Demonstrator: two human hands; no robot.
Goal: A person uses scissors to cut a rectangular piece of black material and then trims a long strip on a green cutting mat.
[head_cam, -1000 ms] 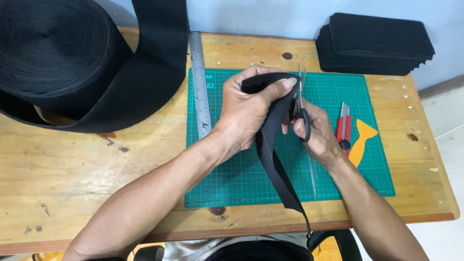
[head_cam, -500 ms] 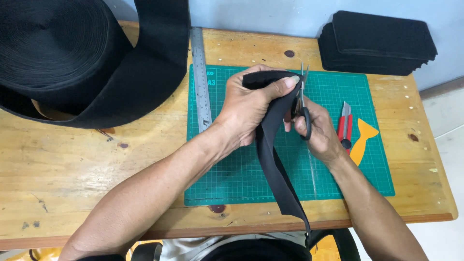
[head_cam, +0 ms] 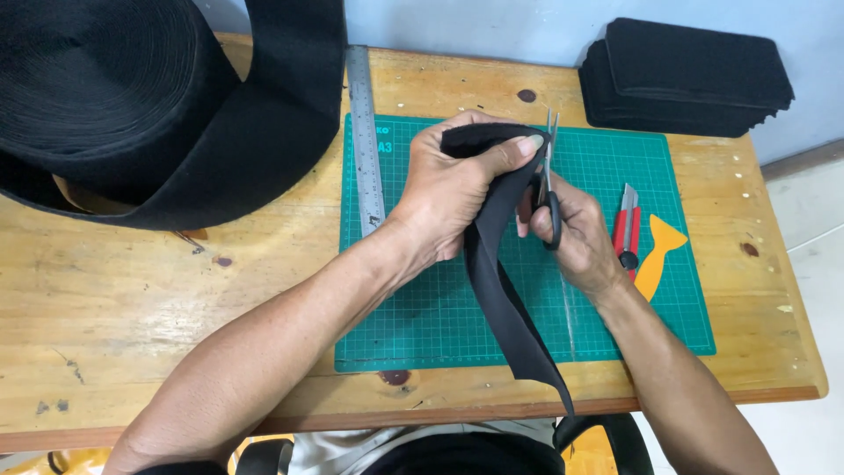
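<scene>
Fingers of the left hand (head_cam: pixel 448 189) are curled tight round the top of a black fabric strip (head_cam: pixel 501 290), the thumb pressed flat along its upper edge; the fingertips themselves are tucked under the cloth and out of sight. Far left, a big roll of black webbing (head_cam: pixel 132 105) sits on the wooden table (head_cam: pixel 114 290), its upper and left parts cut off by the frame edge, with something tan half hidden beneath it. Beside the roll, a steel ruler (head_cam: pixel 365 141) lies along the left edge of the green cutting mat (head_cam: pixel 633 308). The strip hangs from the fist above the mat, runs down past the table's front edge and ends in a point; its folded top hides how many layers are held. Just right of it, the right hand (head_cam: pixel 576 237) grips black-handled scissors (head_cam: pixel 547 189), fingers through the loops, blades pointing up beside the strip's end; whether they bite the cloth is hard to tell. Further right lie a red utility knife (head_cam: pixel 626 224) and an orange shape (head_cam: pixel 655 255), partly covered by the wrist. Back right, a stack of black pieces (head_cam: pixel 694 79).
</scene>
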